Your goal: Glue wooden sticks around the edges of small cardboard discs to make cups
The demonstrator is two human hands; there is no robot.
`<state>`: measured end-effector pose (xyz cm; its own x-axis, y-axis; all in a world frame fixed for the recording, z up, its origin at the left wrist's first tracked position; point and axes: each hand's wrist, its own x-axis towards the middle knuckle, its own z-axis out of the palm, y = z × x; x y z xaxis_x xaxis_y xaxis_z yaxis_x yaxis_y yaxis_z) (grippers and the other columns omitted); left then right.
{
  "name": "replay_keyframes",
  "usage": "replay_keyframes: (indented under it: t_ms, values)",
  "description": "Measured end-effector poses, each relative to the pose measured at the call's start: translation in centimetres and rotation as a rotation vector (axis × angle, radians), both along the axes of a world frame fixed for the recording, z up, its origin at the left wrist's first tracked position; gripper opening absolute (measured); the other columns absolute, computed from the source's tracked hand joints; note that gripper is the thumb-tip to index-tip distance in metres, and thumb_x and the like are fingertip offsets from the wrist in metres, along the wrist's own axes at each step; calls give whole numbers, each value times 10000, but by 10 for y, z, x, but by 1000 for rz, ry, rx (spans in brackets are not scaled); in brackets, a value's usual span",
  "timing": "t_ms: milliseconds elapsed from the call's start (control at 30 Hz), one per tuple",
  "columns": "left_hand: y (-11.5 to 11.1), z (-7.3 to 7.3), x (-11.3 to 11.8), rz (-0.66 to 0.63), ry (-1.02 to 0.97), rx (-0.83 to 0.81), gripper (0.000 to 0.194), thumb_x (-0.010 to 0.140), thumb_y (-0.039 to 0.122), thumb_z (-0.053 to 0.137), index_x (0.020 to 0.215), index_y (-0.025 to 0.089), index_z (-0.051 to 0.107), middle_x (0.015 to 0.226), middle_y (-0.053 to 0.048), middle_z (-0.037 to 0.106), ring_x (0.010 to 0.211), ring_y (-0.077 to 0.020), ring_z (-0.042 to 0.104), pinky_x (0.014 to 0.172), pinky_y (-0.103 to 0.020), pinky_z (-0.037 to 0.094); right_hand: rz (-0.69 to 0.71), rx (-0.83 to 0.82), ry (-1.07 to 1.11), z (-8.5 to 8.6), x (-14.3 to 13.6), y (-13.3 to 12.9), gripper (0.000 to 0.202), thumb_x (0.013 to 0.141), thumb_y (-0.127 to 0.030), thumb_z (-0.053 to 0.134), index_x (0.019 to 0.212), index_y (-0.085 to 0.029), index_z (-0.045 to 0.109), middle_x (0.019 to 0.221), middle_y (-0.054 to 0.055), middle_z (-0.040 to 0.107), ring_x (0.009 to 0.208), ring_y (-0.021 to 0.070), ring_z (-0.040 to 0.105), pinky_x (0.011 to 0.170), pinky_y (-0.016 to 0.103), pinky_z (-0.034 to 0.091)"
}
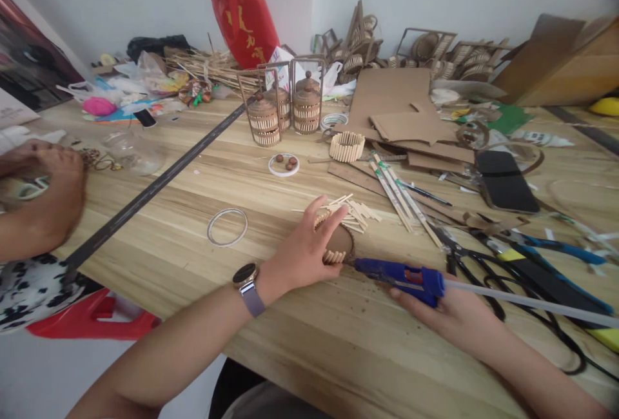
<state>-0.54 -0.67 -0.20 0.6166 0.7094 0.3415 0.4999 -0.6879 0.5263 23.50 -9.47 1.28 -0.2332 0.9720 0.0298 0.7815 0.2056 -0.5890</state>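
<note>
A blue hot glue gun (396, 275) with a long clear glue stick in its rear rests in my right hand (449, 306), fingers wrapped round its handle. Its nozzle points left at a round cardboard base (342, 243) edged with short wooden sticks. My left hand (309, 245), with a watch on the wrist, grips this base at its rim, thumb at the near side and fingers over the far side. Just behind lies a loose pile of short wooden sticks (360, 211). A finished ring of upright sticks (347, 147) stands farther back.
Lidded stick baskets in frames (265, 122) stand behind. A white ring (227, 227) and a dish of brown beads (284, 164) lie nearer. Right are scissors (464, 254), pliers (556, 245), a phone (507, 180) and cardboard (391, 100). Another person's hands (53, 187) are at far left.
</note>
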Motion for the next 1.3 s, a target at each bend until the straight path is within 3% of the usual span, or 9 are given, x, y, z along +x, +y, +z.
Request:
replay_keyframes:
  t_ms: [667, 900, 1000, 1167, 1300]
  values:
    - [1, 0, 0, -7, 2, 10, 992, 662, 194, 744, 1459, 273, 160, 1513, -164, 99, 1253, -333, 436, 1029, -501, 431, -6, -4, -50, 3, -1, -1, 337, 835, -438, 482, 813, -221, 739, 817, 78, 773, 758, 266, 728, 685, 364, 585]
    - [1, 0, 0, -14, 4, -2, 1011, 661, 199, 753, 1460, 290, 141, 1520, -158, 85, 1239, -324, 450, 1008, -503, 449, -159, 47, 27, -1, 2, 1, 348, 799, -493, 538, 859, -216, 740, 888, 85, 771, 836, 293, 708, 787, 418, 566]
    - [1, 0, -1, -18, 1, 4, 1008, 661, 195, 751, 1460, 286, 143, 1520, -160, 86, 1248, -329, 438, 1015, -503, 441, -147, -102, 127, 6, 8, 3, 378, 794, -550, 562, 830, -205, 710, 795, 67, 743, 741, 248, 679, 696, 367, 564]
    - [2, -1, -1, -22, 3, 7, 1003, 662, 190, 744, 1462, 276, 145, 1513, -163, 92, 1270, -338, 415, 1046, -513, 407, 72, -621, 315, 22, 17, 3, 485, 797, -639, 560, 735, -166, 644, 667, 43, 648, 563, 135, 574, 504, 240, 457]
    - [2, -1, 0, -32, 2, 16, 1003, 665, 186, 738, 1461, 279, 135, 1509, -168, 94, 1266, -334, 419, 1050, -521, 399, 64, -706, 253, 21, 21, 4, 518, 807, -682, 508, 758, -174, 595, 635, 29, 612, 560, 133, 557, 479, 225, 406]
